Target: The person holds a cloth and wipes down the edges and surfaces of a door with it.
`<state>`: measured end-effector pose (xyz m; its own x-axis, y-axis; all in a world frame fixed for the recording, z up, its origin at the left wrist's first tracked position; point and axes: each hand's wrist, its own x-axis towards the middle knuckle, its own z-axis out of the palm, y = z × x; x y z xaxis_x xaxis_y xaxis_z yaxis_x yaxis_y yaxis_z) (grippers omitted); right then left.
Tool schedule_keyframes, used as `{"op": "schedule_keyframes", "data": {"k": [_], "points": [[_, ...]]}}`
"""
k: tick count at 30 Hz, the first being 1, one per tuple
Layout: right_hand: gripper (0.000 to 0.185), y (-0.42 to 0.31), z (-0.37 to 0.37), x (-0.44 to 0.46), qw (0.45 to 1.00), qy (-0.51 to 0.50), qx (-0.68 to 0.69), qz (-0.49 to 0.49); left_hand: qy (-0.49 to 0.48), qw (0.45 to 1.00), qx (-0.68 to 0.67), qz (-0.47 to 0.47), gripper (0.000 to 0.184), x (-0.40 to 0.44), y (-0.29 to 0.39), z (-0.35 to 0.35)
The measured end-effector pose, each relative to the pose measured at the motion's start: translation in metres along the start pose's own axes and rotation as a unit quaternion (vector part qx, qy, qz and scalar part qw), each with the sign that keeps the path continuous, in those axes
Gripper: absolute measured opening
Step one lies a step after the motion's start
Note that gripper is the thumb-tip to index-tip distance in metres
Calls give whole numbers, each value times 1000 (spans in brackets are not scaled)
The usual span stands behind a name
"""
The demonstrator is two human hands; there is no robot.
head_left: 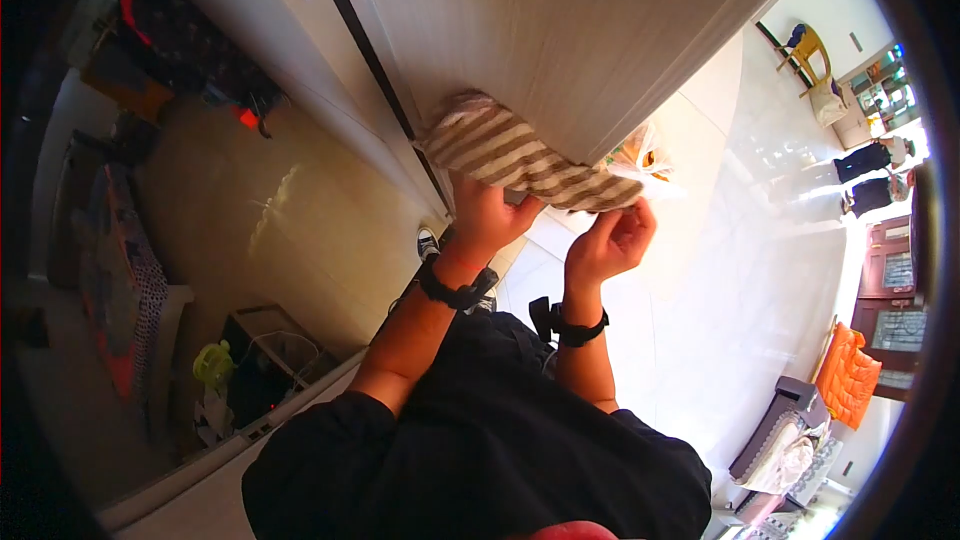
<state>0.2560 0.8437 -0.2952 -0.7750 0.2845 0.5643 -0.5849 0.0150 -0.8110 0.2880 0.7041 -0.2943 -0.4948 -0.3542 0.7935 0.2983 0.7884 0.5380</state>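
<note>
A brown-and-white striped cloth (530, 158) lies bunched lengthwise against the lower part of a pale wood-grain door (540, 30). My left hand (490, 218) grips its near edge toward the hinge side, thumb showing and the other fingers largely hidden by the fabric. At the cloth's right end, my right hand (612, 242) pinches a corner between curled fingers. Both wrists wear a black band.
Left of the door frame is a room with a bed (130, 280) and a green fan-like object (213, 365). On the right, a glossy tiled floor (690, 340) leads to a yellow chair (808, 52), an orange padded cover (848, 377) and a grey sofa (775, 425).
</note>
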Motion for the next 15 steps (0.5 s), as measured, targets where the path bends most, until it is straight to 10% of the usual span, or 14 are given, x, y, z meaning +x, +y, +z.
{"op": "schedule_keyframes", "data": {"k": [9,15], "points": [[60,-31,30,36,991,-117,28,-62,14,999,-16,37,58,8,-19,25],[70,-2,34,23,984,-157,-24,-82,-78,996,-5,42,94,-8,-40,56]]}}
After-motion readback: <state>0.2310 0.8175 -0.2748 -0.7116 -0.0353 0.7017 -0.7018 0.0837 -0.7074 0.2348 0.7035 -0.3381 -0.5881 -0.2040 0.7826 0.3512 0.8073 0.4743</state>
